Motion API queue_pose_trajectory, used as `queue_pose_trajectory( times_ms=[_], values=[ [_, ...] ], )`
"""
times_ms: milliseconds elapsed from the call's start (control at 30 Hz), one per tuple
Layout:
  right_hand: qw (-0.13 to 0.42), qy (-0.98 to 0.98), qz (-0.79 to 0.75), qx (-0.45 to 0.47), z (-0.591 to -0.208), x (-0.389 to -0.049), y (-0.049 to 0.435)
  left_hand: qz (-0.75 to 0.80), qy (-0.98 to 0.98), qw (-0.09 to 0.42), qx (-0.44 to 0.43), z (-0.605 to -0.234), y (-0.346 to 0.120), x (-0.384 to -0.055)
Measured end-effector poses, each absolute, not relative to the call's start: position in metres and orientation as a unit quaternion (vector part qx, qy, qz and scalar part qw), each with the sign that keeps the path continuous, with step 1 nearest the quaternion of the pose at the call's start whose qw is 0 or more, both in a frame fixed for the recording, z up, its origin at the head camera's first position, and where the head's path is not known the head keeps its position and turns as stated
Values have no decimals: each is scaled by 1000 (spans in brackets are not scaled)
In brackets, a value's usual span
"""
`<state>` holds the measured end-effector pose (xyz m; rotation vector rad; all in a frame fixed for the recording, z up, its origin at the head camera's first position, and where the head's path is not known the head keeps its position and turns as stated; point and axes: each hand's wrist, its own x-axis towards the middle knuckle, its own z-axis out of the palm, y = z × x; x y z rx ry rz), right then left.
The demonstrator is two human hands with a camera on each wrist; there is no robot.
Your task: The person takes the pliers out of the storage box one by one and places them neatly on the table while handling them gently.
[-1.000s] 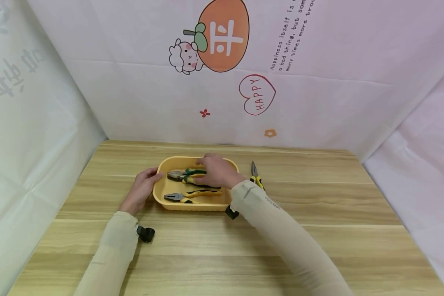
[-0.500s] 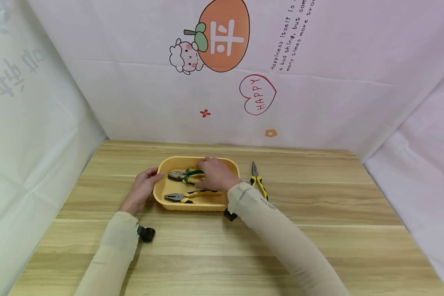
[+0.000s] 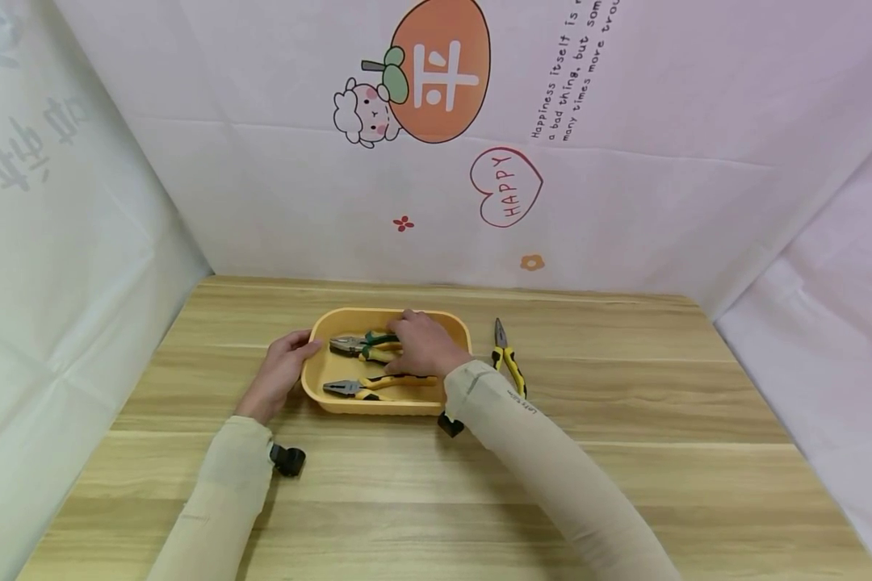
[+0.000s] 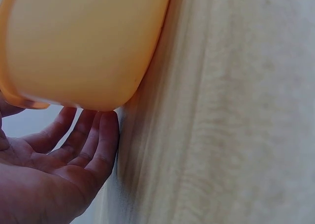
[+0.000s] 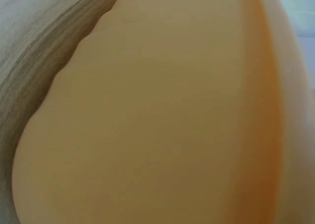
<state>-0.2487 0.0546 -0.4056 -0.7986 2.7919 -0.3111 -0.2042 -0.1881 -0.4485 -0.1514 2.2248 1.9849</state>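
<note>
A yellow plastic basket (image 3: 388, 407) sits on the wooden table. My left hand (image 3: 279, 371) holds its left end, thumb over the rim; in the left wrist view, the fingers (image 4: 106, 140) press against the outer wall. Combination pliers with green-and-yellow handles (image 3: 347, 345) lie toward the basket's back side. Over them, my right hand (image 3: 427, 345) reaches in, with thumb and fingers about the handles, whose ends it hides. Nearer the front lie combination pliers with yellow-and-black handles (image 3: 343, 388). The right wrist view is filled by the basket's outer wall (image 5: 147, 111), hiding that hand.
Long-nose pliers with yellow-and-black handles (image 3: 500, 335) lie on the table just right of the basket, beside my right sleeve (image 3: 552, 452). White printed cloth (image 3: 298, 202) hangs along the table's back edge, with more cloth at both sides.
My right hand has shifted slightly left and lower onto the green-and-yellow pliers' handles, and its sleeve uncovers more of the long-nose pliers. The left hand and the basket stay put.
</note>
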Motion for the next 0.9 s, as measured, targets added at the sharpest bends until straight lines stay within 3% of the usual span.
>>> queue_pose_trajectory(
  times_ms=[900],
  values=[
    [109, 958, -75, -253, -412, -247, 48, 663, 742, 76, -57, -449, -187, -204]
  ],
)
